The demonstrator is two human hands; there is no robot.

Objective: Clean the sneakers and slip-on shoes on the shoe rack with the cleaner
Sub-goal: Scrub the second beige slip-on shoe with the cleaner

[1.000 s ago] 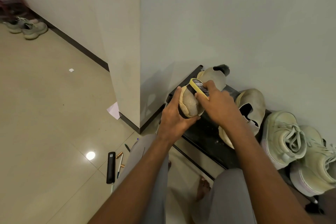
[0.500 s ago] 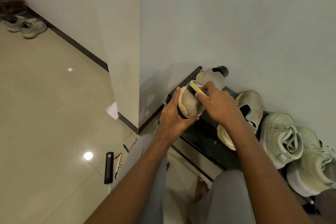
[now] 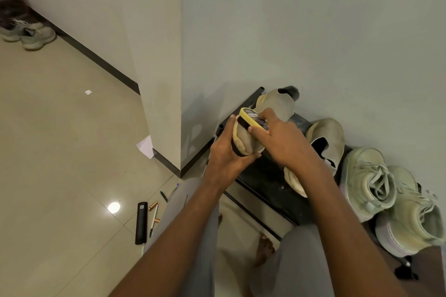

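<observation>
A beige slip-on shoe point(image 3: 277, 106) lies on the left end of the black shoe rack point(image 3: 265, 176). My left hand point(image 3: 226, 154) grips its toe from the left side. My right hand point(image 3: 282, 140) holds the yellow cleaner point(image 3: 252, 118) with its dark sponge face pressed on the shoe's toe. The second slip-on point(image 3: 325, 137) rests on the rack just right of my right hand. Two pale green lace-up sneakers point(image 3: 366, 181) point(image 3: 415, 219) sit further right on the rack.
A wall stands right behind the rack and a pillar corner point(image 3: 161, 103) is to its left. On the floor lie a black stick-shaped object point(image 3: 141, 223), pens point(image 3: 153, 220) and a paper scrap point(image 3: 146, 147). Another pair of sneakers point(image 3: 29, 32) sits far left. My knees and a bare foot point(image 3: 264, 251) are below.
The cleaner has shifted slightly along the toe of the slip-on under my right hand. My left hand keeps its grip on the toe.
</observation>
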